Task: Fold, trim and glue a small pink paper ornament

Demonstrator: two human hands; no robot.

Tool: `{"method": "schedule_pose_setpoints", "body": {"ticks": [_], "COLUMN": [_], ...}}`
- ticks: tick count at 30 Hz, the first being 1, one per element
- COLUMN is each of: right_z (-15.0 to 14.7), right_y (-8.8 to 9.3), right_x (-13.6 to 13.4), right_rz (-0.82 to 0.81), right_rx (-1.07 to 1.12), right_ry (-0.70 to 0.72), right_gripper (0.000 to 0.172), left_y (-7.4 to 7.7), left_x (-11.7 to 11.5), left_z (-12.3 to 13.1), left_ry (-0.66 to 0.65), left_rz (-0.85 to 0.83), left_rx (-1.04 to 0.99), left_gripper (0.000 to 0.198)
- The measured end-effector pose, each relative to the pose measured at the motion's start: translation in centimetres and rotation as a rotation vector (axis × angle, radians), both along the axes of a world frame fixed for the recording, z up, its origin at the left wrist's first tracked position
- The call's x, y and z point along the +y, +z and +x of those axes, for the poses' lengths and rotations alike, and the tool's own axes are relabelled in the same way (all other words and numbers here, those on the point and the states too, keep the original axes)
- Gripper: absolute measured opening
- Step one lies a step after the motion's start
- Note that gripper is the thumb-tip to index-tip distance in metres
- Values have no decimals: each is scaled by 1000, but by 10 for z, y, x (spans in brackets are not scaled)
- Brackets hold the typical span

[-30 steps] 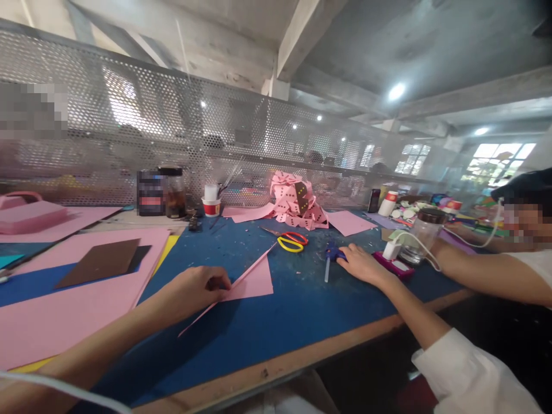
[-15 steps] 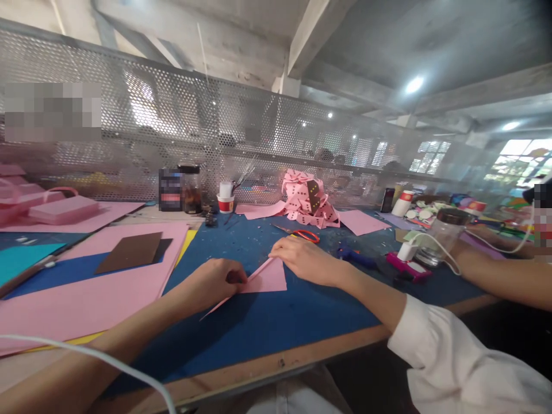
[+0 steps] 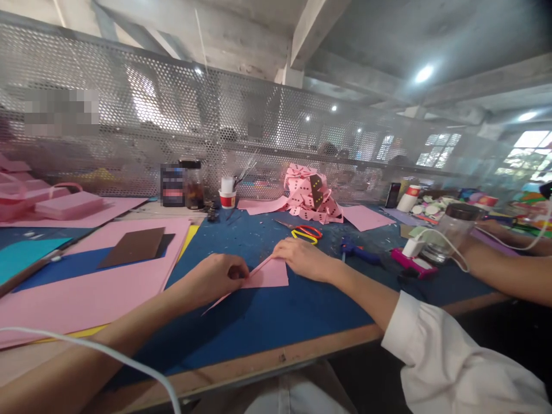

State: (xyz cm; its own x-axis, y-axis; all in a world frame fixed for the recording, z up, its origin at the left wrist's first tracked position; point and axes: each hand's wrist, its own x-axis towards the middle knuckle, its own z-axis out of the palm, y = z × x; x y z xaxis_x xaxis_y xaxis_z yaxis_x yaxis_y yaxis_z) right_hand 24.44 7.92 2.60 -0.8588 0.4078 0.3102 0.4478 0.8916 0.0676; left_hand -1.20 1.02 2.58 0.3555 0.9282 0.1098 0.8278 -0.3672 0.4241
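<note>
A sheet of pink paper [image 3: 269,275] lies on the blue mat, its slanting edge raised as a narrow fold. My left hand [image 3: 219,271] pinches that edge near its lower left end, and a pointed tip sticks out below the fingers. At the upper end my right hand [image 3: 302,259] is closed over the same edge, its fingertips pressed together there. Just behind my right hand lie scissors [image 3: 307,234] with red and yellow handles. A blue glue gun [image 3: 360,251] rests to the right of them.
Large pink sheets [image 3: 86,296] with a brown piece [image 3: 135,246] cover the left side. Behind stand a paper cup [image 3: 227,199], a jar [image 3: 195,187] and a heap of dotted pink pieces [image 3: 304,195]. At right are a magenta power strip [image 3: 413,264], a clear jar [image 3: 451,233] and another person's arm [image 3: 509,270].
Both hands keep their hold on the pink paper with hardly any movement. The view has shifted slightly, and more of the scissors' yellow handle shows behind my right hand.
</note>
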Motion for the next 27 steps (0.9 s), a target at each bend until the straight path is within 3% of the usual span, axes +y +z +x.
{"method": "schedule_pose_setpoints", "body": {"ticks": [10,27], "right_z": [-4,-5], "right_y": [2,-8], "right_x": [-5,1], "right_rz": [77,46], "right_rx": [-82,-6], "right_ry": [-30,-24], "right_gripper": [25,25], "left_y": [1,-1], "left_x": [-1,0], "left_z": [2,3], "left_ry": [-66,-237], "left_rz": [74,238], "left_rx": [65,187], "left_gripper": [33,35]}}
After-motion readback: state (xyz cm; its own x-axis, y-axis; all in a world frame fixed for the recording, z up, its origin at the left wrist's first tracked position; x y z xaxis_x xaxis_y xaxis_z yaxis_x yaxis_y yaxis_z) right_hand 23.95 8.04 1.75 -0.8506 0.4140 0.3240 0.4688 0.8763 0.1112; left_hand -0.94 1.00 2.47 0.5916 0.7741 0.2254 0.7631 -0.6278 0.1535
